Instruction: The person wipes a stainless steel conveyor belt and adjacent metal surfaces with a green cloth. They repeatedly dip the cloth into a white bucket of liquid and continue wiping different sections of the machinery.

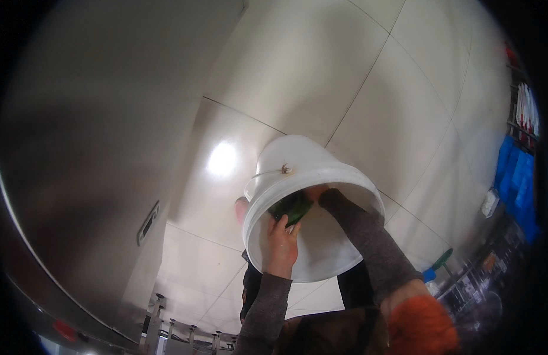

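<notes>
A white plastic bucket (321,168) lies tilted, its round mouth facing me. Deep in the mouth is a glossy dark green thing (291,208), whose kind I cannot make out. My left hand (282,241) reaches in from below, fingers bent up against the green thing's lower edge. On the far side of it, well inside the bucket, is my right hand (316,192); its fingers are mostly hidden in shadow and behind the green thing. Grey sleeves cover both forearms. A wire handle (265,173) hangs from the bucket's side.
Pale tiled floor (274,77) surrounds the bucket. A large metal-looking panel (96,148) with a small recessed handle (148,223) rises at left. Blue material (515,183) hangs at far right, above cluttered shelving. A green-handled tool (442,260) stands at lower right.
</notes>
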The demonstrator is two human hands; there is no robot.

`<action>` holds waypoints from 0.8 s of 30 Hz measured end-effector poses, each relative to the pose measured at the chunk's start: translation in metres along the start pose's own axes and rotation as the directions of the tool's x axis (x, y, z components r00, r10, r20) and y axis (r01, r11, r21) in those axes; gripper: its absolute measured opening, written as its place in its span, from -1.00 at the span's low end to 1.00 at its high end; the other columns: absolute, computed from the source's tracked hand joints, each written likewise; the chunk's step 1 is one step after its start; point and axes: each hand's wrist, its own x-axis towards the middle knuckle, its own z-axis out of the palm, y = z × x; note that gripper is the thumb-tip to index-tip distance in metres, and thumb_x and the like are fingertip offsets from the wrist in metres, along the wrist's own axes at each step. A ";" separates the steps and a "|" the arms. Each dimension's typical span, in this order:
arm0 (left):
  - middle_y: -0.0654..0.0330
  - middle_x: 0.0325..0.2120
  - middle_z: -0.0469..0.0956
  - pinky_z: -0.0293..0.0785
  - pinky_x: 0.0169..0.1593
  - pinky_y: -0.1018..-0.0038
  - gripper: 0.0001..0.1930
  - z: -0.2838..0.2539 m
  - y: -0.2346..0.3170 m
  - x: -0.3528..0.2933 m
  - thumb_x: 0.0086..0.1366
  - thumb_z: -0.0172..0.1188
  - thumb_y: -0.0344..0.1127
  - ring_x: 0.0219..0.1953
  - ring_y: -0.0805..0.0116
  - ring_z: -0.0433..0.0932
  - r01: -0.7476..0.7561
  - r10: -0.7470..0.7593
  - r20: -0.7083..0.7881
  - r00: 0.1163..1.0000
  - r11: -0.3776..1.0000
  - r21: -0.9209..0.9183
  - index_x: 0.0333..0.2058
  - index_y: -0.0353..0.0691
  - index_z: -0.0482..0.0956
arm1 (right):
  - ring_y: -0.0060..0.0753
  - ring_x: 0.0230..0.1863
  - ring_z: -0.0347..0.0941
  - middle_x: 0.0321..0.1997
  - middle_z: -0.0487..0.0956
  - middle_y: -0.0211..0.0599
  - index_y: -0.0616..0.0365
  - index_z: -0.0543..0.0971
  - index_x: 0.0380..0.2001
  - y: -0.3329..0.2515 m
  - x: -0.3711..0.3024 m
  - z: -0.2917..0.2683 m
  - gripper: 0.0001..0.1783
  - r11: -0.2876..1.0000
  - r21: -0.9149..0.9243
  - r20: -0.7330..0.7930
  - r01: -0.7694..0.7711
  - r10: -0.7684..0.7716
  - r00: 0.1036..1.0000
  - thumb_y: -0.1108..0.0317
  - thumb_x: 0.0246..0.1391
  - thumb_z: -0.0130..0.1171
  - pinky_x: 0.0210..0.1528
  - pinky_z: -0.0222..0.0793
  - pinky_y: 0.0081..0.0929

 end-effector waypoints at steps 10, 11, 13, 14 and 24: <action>0.01 0.31 0.01 0.08 0.30 0.05 -0.30 0.002 0.013 -0.004 0.34 0.11 -0.05 0.32 -0.02 0.06 0.115 -0.117 -0.056 0.992 0.992 -0.047 0.34 -0.16 0.07 | 0.09 0.31 0.18 0.28 0.30 0.12 0.16 0.35 0.16 0.005 0.000 0.070 -0.50 0.960 0.063 -0.174 -0.271 0.278 0.945 0.40 0.10 -0.01 0.35 0.05 -0.05; 0.00 0.32 0.00 0.09 0.30 0.05 -0.29 0.007 0.013 -0.006 0.33 0.11 -0.03 0.33 -0.02 0.05 0.128 -0.130 -0.057 0.990 0.991 -0.033 0.34 -0.17 0.07 | 0.09 0.31 0.18 0.28 0.30 0.12 0.16 0.36 0.16 0.012 -0.002 0.070 -0.50 0.947 0.083 -0.169 -0.309 0.319 0.933 0.40 0.10 -0.01 0.35 0.06 -0.05; 0.00 0.30 0.03 0.10 0.29 0.06 -0.31 0.010 0.005 -0.009 0.34 0.11 -0.01 0.30 -0.03 0.08 0.138 -0.139 -0.045 0.989 0.990 -0.018 0.31 -0.19 0.12 | 0.11 0.29 0.21 0.26 0.32 0.13 0.16 0.37 0.15 0.029 -0.008 0.064 -0.50 0.875 0.168 -0.145 -0.454 0.477 0.867 0.39 0.09 0.02 0.33 0.09 -0.06; 0.00 0.30 0.04 0.11 0.28 0.06 -0.32 0.006 0.002 -0.009 0.34 0.11 0.00 0.29 -0.03 0.10 0.129 -0.129 -0.054 0.990 0.992 -0.009 0.30 -0.20 0.15 | 0.13 0.23 0.26 0.19 0.37 0.14 0.16 0.38 0.12 0.022 -0.009 0.059 -0.51 0.914 0.200 -0.176 -0.352 0.387 0.905 0.39 0.06 0.05 0.27 0.15 -0.06; 0.24 -0.24 0.55 0.49 -0.15 0.45 -0.54 0.002 0.009 -0.034 0.40 0.00 0.06 -0.24 0.42 0.53 0.178 -0.174 0.164 0.971 0.984 -0.010 0.01 -0.22 0.48 | 0.19 -0.20 0.40 -0.25 0.51 0.08 0.23 0.34 0.02 -0.144 -0.189 -0.146 -0.42 0.823 0.552 0.029 0.130 -0.175 0.984 0.50 -0.19 0.15 -0.17 0.35 -0.01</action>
